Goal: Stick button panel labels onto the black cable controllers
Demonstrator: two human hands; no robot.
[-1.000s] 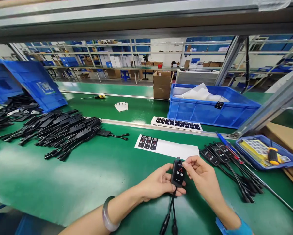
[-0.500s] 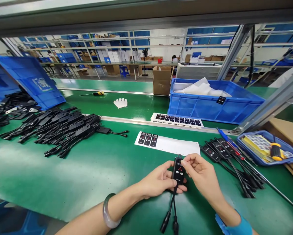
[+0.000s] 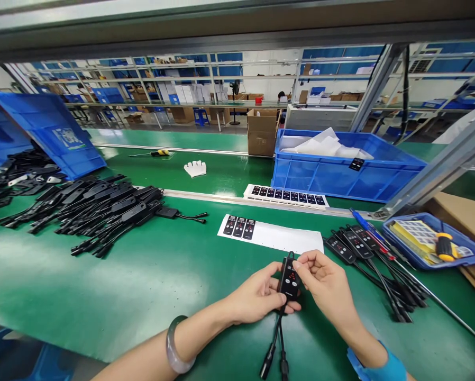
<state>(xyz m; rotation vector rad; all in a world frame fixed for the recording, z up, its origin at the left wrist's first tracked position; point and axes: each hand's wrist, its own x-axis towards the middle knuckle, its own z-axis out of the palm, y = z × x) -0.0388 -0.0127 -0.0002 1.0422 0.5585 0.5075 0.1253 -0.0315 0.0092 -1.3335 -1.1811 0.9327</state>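
My left hand (image 3: 263, 293) is closed around a small black controller box (image 3: 289, 291), thumb on its lower face and fingers behind. Two short cables with plugs (image 3: 267, 360) hang down from it. A black label (image 3: 291, 277) with red marks and white buttons covers its face. At the label's upper right corner, the thumb and forefinger of my right hand (image 3: 320, 275) are pinched together. Just beyond lies a white backing sheet (image 3: 289, 237) with three labels (image 3: 239, 226) at its left end. To the right, several labelled controllers (image 3: 356, 243) are piled with their cables toward me.
Many black controllers (image 3: 114, 206) are heaped at left beside a tilted blue crate (image 3: 47, 132). Behind the rail are a full label sheet (image 3: 287, 196), a white glove (image 3: 195, 169), a screwdriver (image 3: 158, 153) and a blue bin (image 3: 340, 177). A small tray (image 3: 467, 260) stands at right.
Both hands keep nearly the same hold on the controller and label. The view has shifted very slightly; nothing else has visibly moved.
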